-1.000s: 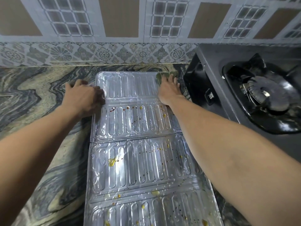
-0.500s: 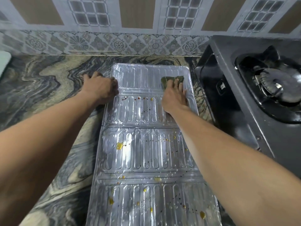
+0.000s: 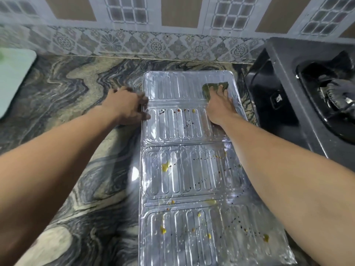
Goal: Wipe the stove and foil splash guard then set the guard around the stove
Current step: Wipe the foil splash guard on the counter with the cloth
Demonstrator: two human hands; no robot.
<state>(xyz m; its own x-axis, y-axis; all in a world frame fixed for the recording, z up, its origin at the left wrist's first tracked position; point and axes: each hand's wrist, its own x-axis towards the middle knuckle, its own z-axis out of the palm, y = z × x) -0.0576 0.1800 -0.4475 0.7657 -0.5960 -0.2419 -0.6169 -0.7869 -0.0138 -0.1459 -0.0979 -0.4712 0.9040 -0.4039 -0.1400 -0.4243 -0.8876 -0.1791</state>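
Note:
The silver foil splash guard point(image 3: 184, 169) lies flat on the marbled counter, its ribbed panels running from the wall toward me, spotted with yellow and dark stains on the nearer panels. My right hand point(image 3: 219, 108) presses a green cloth point(image 3: 213, 87) flat onto the guard's far right panel. My left hand point(image 3: 126, 106) rests on the counter with its fingers on the guard's left edge, pinning it down. The black gas stove point(image 3: 288, 77) stands just right of the guard, its burner at the frame's right edge.
The marbled stone counter point(image 3: 76, 93) stretches to the left. A pale green board or tray point(image 3: 13, 77) sits at the far left edge. A patterned tiled wall point(image 3: 153, 43) runs along the back.
My right hand with the cloth has slid a little back and forth on the far panel. The left hand keeps its hold on the guard's edge. My head has moved, shifting the view.

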